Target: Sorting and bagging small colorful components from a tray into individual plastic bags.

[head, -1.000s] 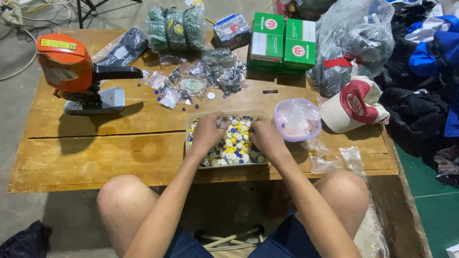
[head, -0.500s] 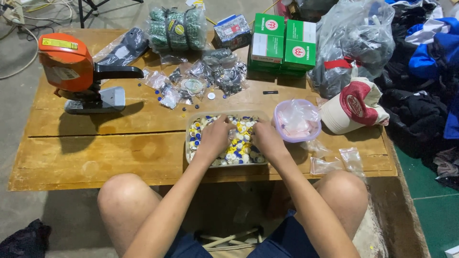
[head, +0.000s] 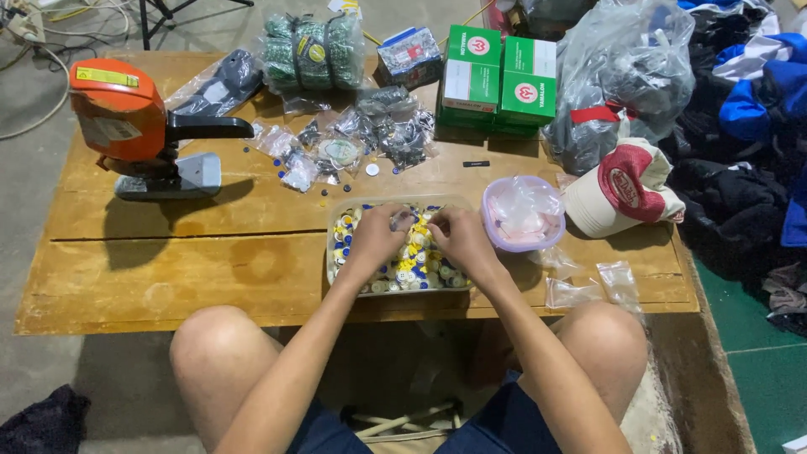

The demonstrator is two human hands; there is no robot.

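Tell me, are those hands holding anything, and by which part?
Cannot be told. Both the left hand and right hand are down among small coloured buttons in a clear tray; fingertips are too small to see.

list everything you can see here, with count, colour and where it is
wooden table: one, brown, centre
clear tray of small parts: one, parts yellow, blue and white, near table edge
orange machine: one, grey base, table's left
green boxes: two showing, far side
green netted bundles: about three, far side
small clear bags: several, dark contents, behind the tray
lilac bowl: one, right of the tray
cap: one, red and cream, table's right
large plastic bag: one, dark contents, far right
empty clear bags: a few, right near edge
clothes pile: blue and black, floor right
left hand: over the tray
right hand: over the tray
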